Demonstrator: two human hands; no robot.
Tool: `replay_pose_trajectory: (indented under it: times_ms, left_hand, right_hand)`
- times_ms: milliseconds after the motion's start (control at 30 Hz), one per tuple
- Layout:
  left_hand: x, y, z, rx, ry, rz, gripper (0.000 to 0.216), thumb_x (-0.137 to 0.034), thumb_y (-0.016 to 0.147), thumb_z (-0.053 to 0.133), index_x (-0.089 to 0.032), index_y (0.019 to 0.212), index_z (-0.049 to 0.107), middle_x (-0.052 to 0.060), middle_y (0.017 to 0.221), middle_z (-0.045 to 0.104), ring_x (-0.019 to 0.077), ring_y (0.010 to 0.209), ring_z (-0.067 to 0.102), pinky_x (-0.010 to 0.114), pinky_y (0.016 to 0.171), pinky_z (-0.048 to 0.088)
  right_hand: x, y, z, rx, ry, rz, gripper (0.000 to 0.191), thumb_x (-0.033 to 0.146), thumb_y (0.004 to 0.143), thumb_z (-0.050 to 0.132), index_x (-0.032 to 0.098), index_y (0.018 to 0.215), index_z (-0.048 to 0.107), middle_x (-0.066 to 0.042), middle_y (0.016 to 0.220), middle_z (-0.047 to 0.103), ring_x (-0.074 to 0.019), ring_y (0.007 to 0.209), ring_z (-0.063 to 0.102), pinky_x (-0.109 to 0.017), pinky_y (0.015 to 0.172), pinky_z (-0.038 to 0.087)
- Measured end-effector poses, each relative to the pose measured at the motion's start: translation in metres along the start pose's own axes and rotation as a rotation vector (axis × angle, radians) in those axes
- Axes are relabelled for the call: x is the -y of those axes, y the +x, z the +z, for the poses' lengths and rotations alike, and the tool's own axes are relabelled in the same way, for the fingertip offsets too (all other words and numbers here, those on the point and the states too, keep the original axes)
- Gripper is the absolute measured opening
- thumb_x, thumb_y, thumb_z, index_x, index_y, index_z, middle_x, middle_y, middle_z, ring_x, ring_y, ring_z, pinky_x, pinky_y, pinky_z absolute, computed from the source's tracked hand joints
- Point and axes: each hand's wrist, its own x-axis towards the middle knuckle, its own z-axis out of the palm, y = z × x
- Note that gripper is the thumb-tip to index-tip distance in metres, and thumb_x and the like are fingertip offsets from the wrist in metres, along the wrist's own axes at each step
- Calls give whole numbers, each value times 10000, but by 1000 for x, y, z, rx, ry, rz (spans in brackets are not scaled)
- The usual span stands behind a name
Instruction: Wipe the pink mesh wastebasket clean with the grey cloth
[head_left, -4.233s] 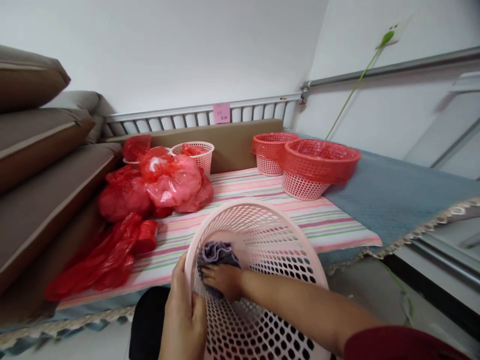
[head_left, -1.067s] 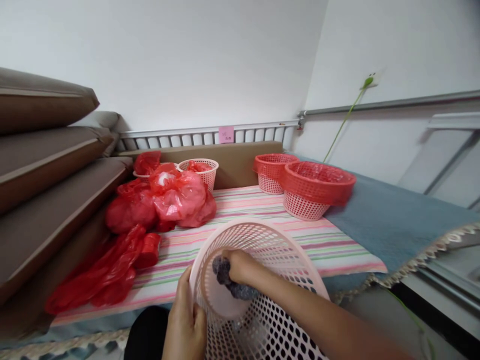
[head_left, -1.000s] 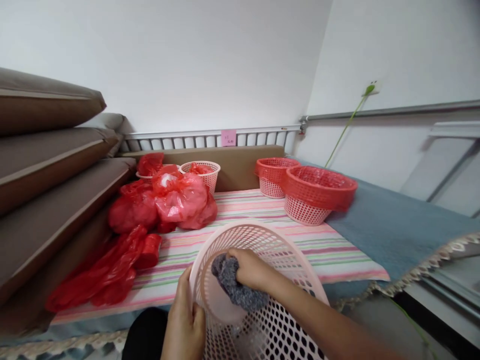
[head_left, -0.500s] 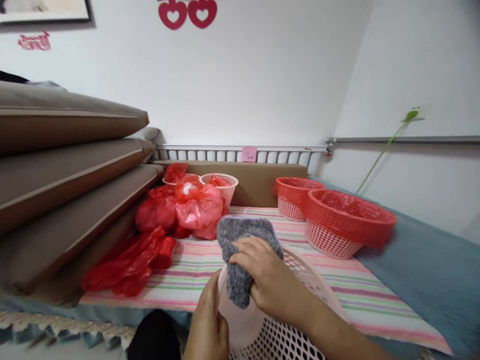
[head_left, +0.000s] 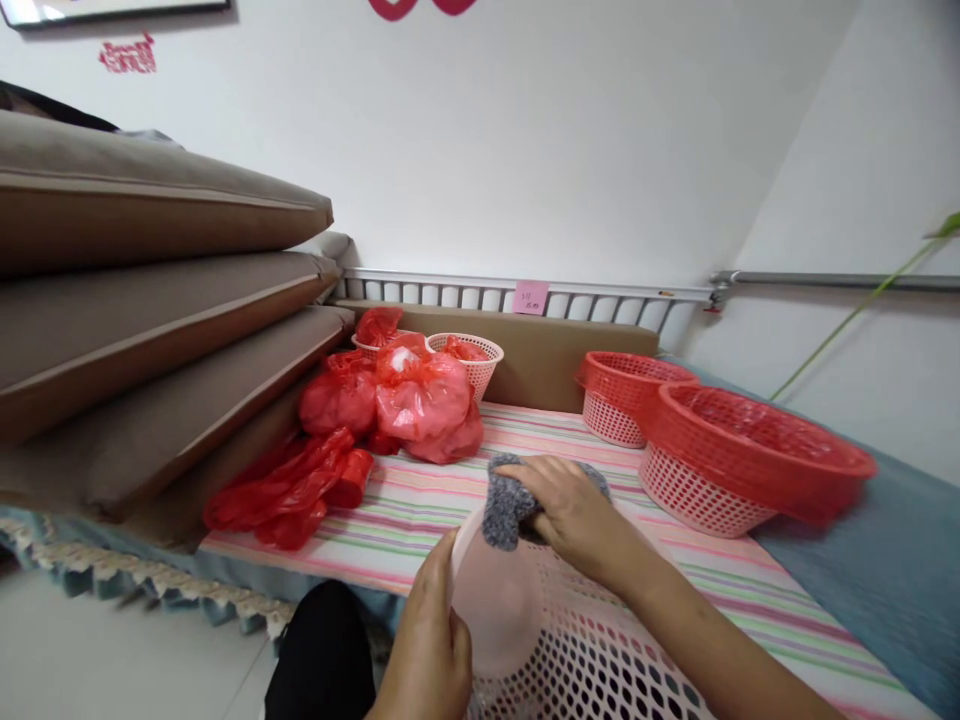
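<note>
A pale pink plastic basket point(head_left: 501, 610) with holes in its wall is tilted in front of me, its mouth turned toward me. My left hand point(head_left: 435, 630) grips its rim on the left side, thumb on the inside. At the far part of the rim, my right hand point(head_left: 574, 505) is closed round a grey fluffy cloth point(head_left: 501, 515), pressing it over the edge. The fingertips of my right hand are partly hidden by the cloth.
Two pink baskets lined with red bags point(head_left: 757, 455) stand at the right on a striped cloth point(head_left: 420, 515). Filled red bags point(head_left: 427, 400) and a smaller white basket point(head_left: 480, 372) are at the back left. Loose red bags point(head_left: 292, 500) lie nearer, beside stacked cushions point(head_left: 150, 290).
My right hand and the cloth have shifted to the right along the basket's rim, exposing more of the basket's inside. The whole view has turned slightly left and down.
</note>
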Motion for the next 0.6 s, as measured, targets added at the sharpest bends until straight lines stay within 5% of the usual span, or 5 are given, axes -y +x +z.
replay_pose_trajectory:
  times_ms: [300, 467, 600]
  left_hand:
    - [4, -5, 2, 20, 34, -32, 657, -17, 726, 435, -123, 1373, 391, 188, 1410, 472, 291, 1324, 421, 525, 1103, 325]
    - [4, -7, 5, 78, 39, 15, 674, -2, 723, 432, -142, 1380, 371, 172, 1440, 438, 275, 1346, 391, 504, 1114, 320]
    - [-1, -8, -3, 96, 71, 17, 666, -12, 740, 421, -140, 1390, 350, 165, 1447, 430, 261, 1354, 379, 485, 1121, 311]
  right_hand:
    - [-68, -87, 13, -192, 2, 448, 400, 321, 833, 416, 217, 1206, 519, -86, 1219, 608, -244, 1137, 561, -397, 931, 467]
    - [-74, -149, 22, -248, 55, 739, 430, 495, 809, 433, 212, 1110, 550, -102, 1040, 692, -287, 958, 655, -387, 772, 538]
    - [-64, -148, 15, -298, 46, 751, 408, 489, 788, 462, 230, 1084, 570, -95, 1015, 698, -296, 933, 658, -392, 764, 533]
